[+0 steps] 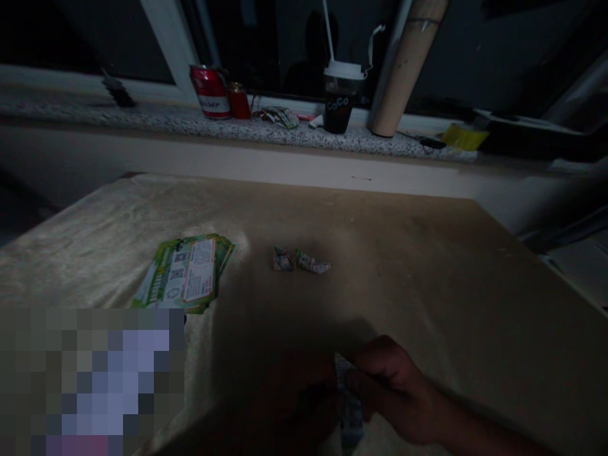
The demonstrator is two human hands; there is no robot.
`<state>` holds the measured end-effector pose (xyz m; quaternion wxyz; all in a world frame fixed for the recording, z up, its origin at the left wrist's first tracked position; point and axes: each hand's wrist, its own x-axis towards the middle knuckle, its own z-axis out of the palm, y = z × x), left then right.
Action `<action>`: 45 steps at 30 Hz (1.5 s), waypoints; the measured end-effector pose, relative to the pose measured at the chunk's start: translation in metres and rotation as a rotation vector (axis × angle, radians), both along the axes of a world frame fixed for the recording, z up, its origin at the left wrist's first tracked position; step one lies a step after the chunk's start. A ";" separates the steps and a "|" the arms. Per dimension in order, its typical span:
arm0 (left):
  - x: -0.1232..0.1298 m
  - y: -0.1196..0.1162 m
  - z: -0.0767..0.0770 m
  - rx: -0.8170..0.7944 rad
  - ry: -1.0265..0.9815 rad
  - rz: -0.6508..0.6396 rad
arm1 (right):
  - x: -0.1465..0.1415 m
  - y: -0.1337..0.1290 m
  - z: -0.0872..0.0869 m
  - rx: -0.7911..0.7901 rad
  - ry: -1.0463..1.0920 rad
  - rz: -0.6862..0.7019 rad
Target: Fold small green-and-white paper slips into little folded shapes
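At the near edge of the view, my right hand (396, 389) pinches a narrow piece of folded printed paper (350, 415) between thumb and fingers. My left hand (306, 389), deep in shadow, is closed at the paper's left side; its separate fingers hardly show. Beyond the hands, two small folded paper pieces lie side by side on the table: a compact one (284, 259) and a longer, flatter one (313, 262). To their left rests a fanned stack of green-and-white printed flyers (185, 272).
A pale cloth-like cover lies over the table (403, 253). Along the speckled windowsill (285, 134) stand a red can (210, 92), a smaller red container (239, 101), a lidded cup with a straw (341, 98) and a leaning cardboard tube (406, 69). Pixelation hides the lower left.
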<state>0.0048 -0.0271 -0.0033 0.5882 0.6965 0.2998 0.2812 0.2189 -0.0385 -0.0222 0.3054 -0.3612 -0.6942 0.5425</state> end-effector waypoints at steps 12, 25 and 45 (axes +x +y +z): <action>0.001 0.001 -0.002 -0.048 0.005 0.010 | 0.000 0.002 -0.012 0.030 0.057 -0.040; 0.001 -0.001 -0.002 -0.056 0.014 0.002 | -0.001 0.002 -0.008 0.031 0.047 -0.054; -0.004 -0.004 -0.017 -0.028 0.357 0.159 | -0.004 0.003 -0.010 -0.010 0.060 -0.211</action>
